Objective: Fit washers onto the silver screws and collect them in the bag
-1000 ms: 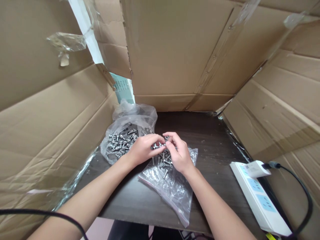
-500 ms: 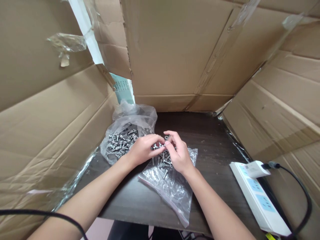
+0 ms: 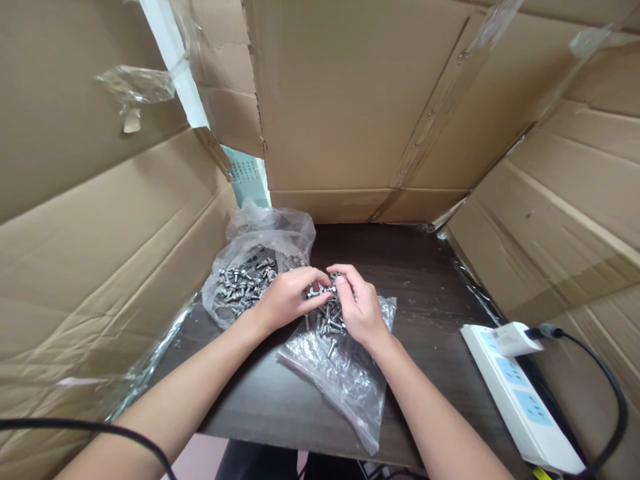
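Observation:
Between my hands is a small metal bolt, lying sideways. My left hand pinches one end of it between thumb and fingers. Close by on the right, my right hand has its thumb and fingertips curled together at the other end; whether it grips the bolt or a small washer is too small to tell. Below them, several loose bolts lie on a flat clear zip bag. Left of my left hand, an open plastic bag holds a heap of bolts. Washers show partly behind my fingers.
Cardboard walls enclose the dark wooden table at the back and both sides. A white power strip with a plugged-in adapter and black cable stands at the right. Another black cable crosses the lower left.
My right hand has shifted slightly right and its fingers have closed a little, leaving more of the bolt showing. My left hand stays almost in place.

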`<state>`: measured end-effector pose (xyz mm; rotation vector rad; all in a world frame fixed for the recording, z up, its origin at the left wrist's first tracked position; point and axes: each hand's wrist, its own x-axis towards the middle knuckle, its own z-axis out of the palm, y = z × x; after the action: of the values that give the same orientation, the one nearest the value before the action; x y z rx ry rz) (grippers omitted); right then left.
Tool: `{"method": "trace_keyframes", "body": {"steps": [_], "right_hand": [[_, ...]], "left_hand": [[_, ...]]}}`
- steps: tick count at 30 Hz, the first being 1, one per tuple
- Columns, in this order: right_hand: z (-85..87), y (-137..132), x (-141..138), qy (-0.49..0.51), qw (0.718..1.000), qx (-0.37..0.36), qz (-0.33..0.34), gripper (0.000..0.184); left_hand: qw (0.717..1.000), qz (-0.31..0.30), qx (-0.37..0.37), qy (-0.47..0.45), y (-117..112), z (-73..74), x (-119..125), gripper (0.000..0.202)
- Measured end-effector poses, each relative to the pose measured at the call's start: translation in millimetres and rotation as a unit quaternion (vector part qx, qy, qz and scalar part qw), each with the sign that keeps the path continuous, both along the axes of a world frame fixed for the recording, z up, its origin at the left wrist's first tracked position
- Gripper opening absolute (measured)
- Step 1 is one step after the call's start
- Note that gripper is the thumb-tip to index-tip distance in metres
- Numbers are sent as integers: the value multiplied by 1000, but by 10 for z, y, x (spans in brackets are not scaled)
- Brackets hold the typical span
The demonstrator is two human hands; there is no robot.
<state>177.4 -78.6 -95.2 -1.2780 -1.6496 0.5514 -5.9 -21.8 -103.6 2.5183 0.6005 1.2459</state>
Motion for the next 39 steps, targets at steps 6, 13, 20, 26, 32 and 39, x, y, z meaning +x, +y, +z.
{"method": "trace_keyframes", "body": {"steps": [6, 13, 20, 26, 32, 39], "right_hand": [[8, 6, -11, -3, 1000, 27, 2, 29], [13, 1, -22, -12, 1000, 6, 5, 27], [-1, 4, -10, -3, 1000, 9, -4, 29], [6, 0, -12, -6, 1000, -3, 7, 28], [3, -1, -14, -11, 1000, 14, 0, 29], [-1, 4, -10, -4, 1000, 2, -4, 29]], "left_hand": [[1000, 0, 3, -2, 2, -1, -9, 9], [1000, -2, 9, -6, 12, -10, 2, 10], [1000, 2, 5, -3, -1, 0, -2, 10], [1000, -3, 1, -9, 2, -3, 2, 12], [1000, 3, 4, -14, 1, -4, 13, 14], [1000, -3, 28, -6, 3, 6, 3, 12]]}}
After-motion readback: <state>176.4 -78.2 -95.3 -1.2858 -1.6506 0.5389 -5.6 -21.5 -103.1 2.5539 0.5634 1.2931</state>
